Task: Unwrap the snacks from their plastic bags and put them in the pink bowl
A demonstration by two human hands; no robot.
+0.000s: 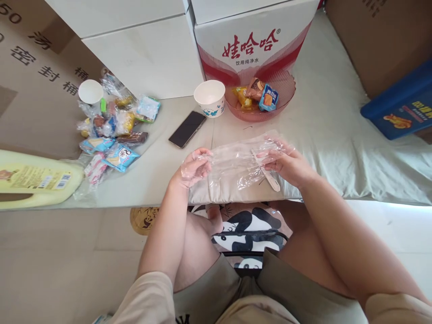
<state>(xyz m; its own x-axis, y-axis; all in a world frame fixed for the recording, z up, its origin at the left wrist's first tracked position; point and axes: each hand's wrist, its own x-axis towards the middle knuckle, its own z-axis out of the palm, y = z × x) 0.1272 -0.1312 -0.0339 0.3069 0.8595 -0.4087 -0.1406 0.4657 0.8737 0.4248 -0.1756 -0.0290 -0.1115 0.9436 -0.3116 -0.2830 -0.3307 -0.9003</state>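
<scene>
A thin transparent plastic bag is stretched sideways between my two hands, above the front edge of the cloth-covered bench. My left hand is closed on its left end, with some film lying over the fingers. At the other end, my right hand pinches the crumpled film between thumb and fingers. A slim pale tool with a handle shows beside the right fingertips, partly behind the film; its kind is unclear, and I cannot tell whether the hand touches it.
Beyond the bag are a black phone, a paper cup and a pink bowl with several packaged snacks. At left, wrapped snacks lie near another cup and a yellow jug. A blue container stands right.
</scene>
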